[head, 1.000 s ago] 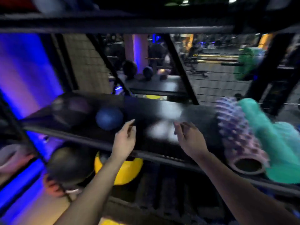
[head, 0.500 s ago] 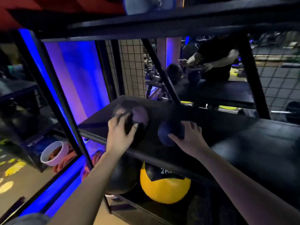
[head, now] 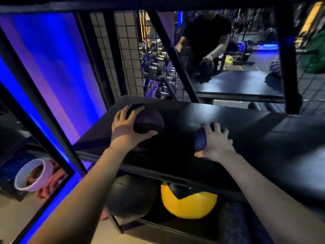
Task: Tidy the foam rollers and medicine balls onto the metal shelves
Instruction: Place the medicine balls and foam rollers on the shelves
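Blue-lit gym, black shelf. Left hand spreads its grip wide round the dark ball at the shelf's 9 o'clock end. Right hand has its grip curled round the blue ball, at 3 o'clock of the dark one, near the front edge. Best to seat each well back from that edge and steady it before release, lest it roll. Right palm covers most of the blue ball; whether it touches the shelf I cannot tell.

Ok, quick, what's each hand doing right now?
Left hand: gripping the dark medicine ball on the shelf.
Right hand: gripping the small blue ball.
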Available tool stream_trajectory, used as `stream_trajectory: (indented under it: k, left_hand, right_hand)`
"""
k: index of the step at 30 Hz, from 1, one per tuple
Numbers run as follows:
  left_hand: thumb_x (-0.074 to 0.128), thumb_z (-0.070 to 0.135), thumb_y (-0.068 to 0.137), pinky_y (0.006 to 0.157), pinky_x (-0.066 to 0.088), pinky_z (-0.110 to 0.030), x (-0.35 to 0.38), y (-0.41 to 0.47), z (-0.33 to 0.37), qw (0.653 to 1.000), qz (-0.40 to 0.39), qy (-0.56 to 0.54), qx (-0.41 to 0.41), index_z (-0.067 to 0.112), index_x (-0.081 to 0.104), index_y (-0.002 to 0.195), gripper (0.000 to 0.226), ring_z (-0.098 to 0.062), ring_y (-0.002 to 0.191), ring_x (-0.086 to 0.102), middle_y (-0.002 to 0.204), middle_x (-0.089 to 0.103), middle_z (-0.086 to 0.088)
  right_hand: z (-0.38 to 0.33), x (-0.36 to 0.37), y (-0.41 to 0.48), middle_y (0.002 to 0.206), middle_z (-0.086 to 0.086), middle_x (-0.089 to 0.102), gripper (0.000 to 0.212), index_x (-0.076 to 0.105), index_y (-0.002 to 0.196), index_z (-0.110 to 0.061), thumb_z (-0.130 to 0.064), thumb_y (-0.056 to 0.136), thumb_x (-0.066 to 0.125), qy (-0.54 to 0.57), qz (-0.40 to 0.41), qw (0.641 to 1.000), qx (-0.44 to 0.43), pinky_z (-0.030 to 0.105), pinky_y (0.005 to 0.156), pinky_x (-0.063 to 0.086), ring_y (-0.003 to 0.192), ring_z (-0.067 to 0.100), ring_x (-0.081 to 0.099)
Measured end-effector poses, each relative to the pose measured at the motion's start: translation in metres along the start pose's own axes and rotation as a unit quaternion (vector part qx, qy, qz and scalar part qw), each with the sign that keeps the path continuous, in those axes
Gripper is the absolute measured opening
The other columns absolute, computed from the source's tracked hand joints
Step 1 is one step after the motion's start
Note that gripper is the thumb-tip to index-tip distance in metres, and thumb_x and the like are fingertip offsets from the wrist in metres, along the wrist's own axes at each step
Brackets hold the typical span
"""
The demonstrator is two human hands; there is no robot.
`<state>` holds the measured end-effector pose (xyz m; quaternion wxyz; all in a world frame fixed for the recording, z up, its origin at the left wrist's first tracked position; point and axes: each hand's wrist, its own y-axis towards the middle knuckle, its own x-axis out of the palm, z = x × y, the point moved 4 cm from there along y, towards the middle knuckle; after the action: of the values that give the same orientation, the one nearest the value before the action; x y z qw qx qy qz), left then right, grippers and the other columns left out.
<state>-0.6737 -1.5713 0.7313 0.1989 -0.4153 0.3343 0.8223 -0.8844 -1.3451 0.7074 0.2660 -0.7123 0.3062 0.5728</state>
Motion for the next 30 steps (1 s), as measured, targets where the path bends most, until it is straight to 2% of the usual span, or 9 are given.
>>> stream_trajectory:
  k: [3,6,11,14,16,18,22,30]
  left_hand:
    - [0.085,0.066,0.061,0.118,0.033,-0.048,-0.008,-0.02,-0.029,0.991,0.073,-0.108,-0.032,0.047,0.039,0.144,0.096,-0.031,0.143,0.025,0.154,0.029,0.003]
    - [0.089,0.062,0.059,0.116,0.037,-0.047,-0.009,-0.044,-0.034,0.982,0.119,-0.142,-0.026,0.043,0.043,0.142,0.096,-0.03,0.141,0.026,0.153,0.026,0.003]
    - [0.081,0.072,0.057,0.118,0.031,-0.054,-0.002,-0.055,-0.018,0.988,0.134,-0.078,-0.006,0.042,0.042,0.143,0.099,-0.036,0.146,0.023,0.156,0.025,-0.001]
    - [0.078,0.074,0.057,0.119,0.03,-0.055,0.0,-0.06,-0.014,0.988,0.147,-0.057,-0.005,0.04,0.042,0.143,0.099,-0.035,0.148,0.02,0.158,0.027,-0.003]
    - [0.077,0.074,0.059,0.118,0.03,-0.056,0.0,-0.063,-0.017,0.987,0.156,-0.05,0.001,0.037,0.043,0.143,0.098,-0.033,0.148,0.018,0.158,0.028,-0.006]
    - [0.075,0.075,0.061,0.118,0.031,-0.056,0.001,-0.065,-0.02,0.986,0.159,-0.048,-0.002,0.035,0.043,0.143,0.097,-0.035,0.148,0.019,0.158,0.029,-0.009]
    - [0.072,0.078,0.061,0.117,0.031,-0.058,0.003,-0.061,-0.022,0.988,0.144,-0.046,-0.001,0.036,0.042,0.145,0.098,-0.039,0.147,0.021,0.159,0.028,-0.009]
    - [0.07,0.082,0.062,0.119,0.027,-0.061,0.0,-0.061,-0.013,0.995,0.095,-0.036,-0.002,0.043,0.036,0.147,0.099,-0.038,0.152,0.012,0.162,0.019,-0.001]
  right_hand:
    - [-0.009,0.0,-0.005,0.143,0.004,0.028,0.115,0.032,0.146,-0.036,-0.056,0.049,0.091,-0.032,0.033,0.999,0.0,0.061,0.092,0.048,0.128,0.042,0.034]
    - [-0.022,-0.003,-0.011,0.144,0.005,0.03,0.113,0.034,0.145,-0.033,-0.059,0.049,0.089,-0.071,0.038,0.997,-0.015,0.06,0.091,0.047,0.125,0.043,0.036]
    - [-0.057,0.007,-0.03,0.142,0.002,0.032,0.119,0.028,0.146,-0.037,-0.058,0.045,0.087,0.014,0.033,0.998,-0.045,0.055,0.094,0.051,0.123,0.039,0.04]
    - [-0.086,0.016,-0.036,0.148,0.001,0.024,0.13,0.013,0.153,-0.036,-0.056,0.048,0.087,0.004,0.019,0.993,-0.119,0.058,0.102,0.043,0.132,0.036,0.034]
    - [-0.093,0.014,-0.032,0.152,0.001,0.023,0.132,0.011,0.155,-0.033,-0.057,0.05,0.087,0.025,0.022,0.99,-0.137,0.059,0.107,0.038,0.137,0.034,0.032]
    - [-0.094,0.014,-0.029,0.153,-0.002,0.028,0.127,0.016,0.155,-0.03,-0.061,0.053,0.087,0.053,0.032,0.99,-0.125,0.056,0.108,0.036,0.138,0.032,0.033]
    - [-0.098,0.024,-0.035,0.149,-0.005,0.027,0.121,0.027,0.152,-0.027,-0.069,0.052,0.082,0.019,0.061,0.99,-0.124,0.054,0.103,0.035,0.132,0.03,0.032]
    - [-0.093,0.021,-0.041,0.152,0.0,0.023,0.123,0.023,0.152,-0.025,-0.072,0.056,0.082,0.041,0.032,0.993,-0.11,0.058,0.106,0.033,0.137,0.034,0.027]
